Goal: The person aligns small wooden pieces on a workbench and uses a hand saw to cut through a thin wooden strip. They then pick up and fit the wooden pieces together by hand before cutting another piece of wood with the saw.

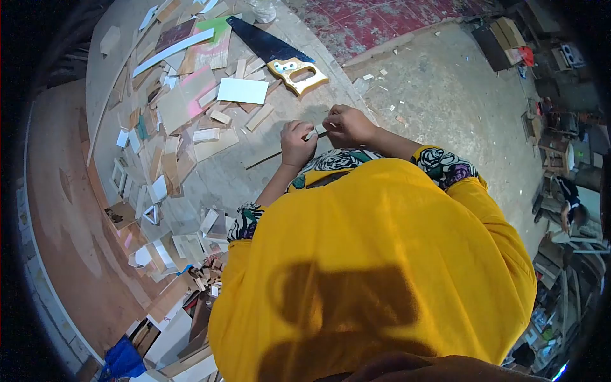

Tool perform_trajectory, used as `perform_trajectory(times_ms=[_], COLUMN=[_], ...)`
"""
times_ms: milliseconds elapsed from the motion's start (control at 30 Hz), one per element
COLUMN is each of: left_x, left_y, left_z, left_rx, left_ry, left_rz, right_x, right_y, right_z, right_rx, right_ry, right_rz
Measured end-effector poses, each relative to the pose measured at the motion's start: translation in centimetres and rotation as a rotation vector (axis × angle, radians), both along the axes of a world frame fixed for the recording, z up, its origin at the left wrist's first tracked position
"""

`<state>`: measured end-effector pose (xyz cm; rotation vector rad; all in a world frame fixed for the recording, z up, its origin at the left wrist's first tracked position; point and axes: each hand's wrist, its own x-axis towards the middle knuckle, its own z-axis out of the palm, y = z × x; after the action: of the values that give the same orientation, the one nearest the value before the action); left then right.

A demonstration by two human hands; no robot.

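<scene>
Close in front of my body, my left hand (297, 144) has its fingers bent around a small pale wood block (316, 132). My right hand (348, 125) pinches at the other end of the same block, fingertips near those of the left. A thin dark rod (263, 161) lies on the table and runs in under my left hand, where its far end is hidden. Beyond my hands lies a handsaw (298, 74) with a dark blade and a yellowish wooden handle. Left of the saw handle is a white rectangular board (242, 91).
Wood offcuts and painted scraps, among them a pink-edged board (186, 99) and a long white strip (173, 53), cover the left of the table (223, 175). A clear container (262, 11) stands at the far edge. Brown sheet wood (70, 197) lies left; a person (573, 207) is far right.
</scene>
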<state>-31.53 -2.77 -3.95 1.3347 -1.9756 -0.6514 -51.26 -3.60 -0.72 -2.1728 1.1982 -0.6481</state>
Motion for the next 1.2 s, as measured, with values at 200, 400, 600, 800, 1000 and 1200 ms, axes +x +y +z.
perform_trajectory(times_ms=[200, 400, 600, 800, 1000, 1200], left_x=[0.3, 0.3, 0.4, 0.5, 0.4, 0.3], left_y=[-0.1, 0.0, -0.2, 0.2, 0.3, 0.3], left_z=[-0.7, -0.2, -0.2, -0.9, -0.5, -0.3], left_rx=[-0.113, -0.144, -0.162, -0.108, -0.084, -0.098], left_ry=[0.05, 0.062, 0.063, 0.04, 0.011, 0.009], left_rz=[-0.062, -0.064, -0.087, -0.064, -0.079, -0.075], right_x=[0.5, 0.3, 0.0, 3.6, 4.8, 5.0], right_y=[-0.2, -0.6, -3.3, -9.9, -11.2, -12.2], right_z=[0.7, 0.0, -0.1, 1.9, -4.4, -2.1], right_rx=[-0.003, -0.004, 0.05, 0.068, -0.157, -0.133], right_ry=[0.036, 0.095, 0.131, -0.137, 0.566, 0.622], right_rz=[0.0, 0.056, 0.129, -0.103, -0.06, 0.045])
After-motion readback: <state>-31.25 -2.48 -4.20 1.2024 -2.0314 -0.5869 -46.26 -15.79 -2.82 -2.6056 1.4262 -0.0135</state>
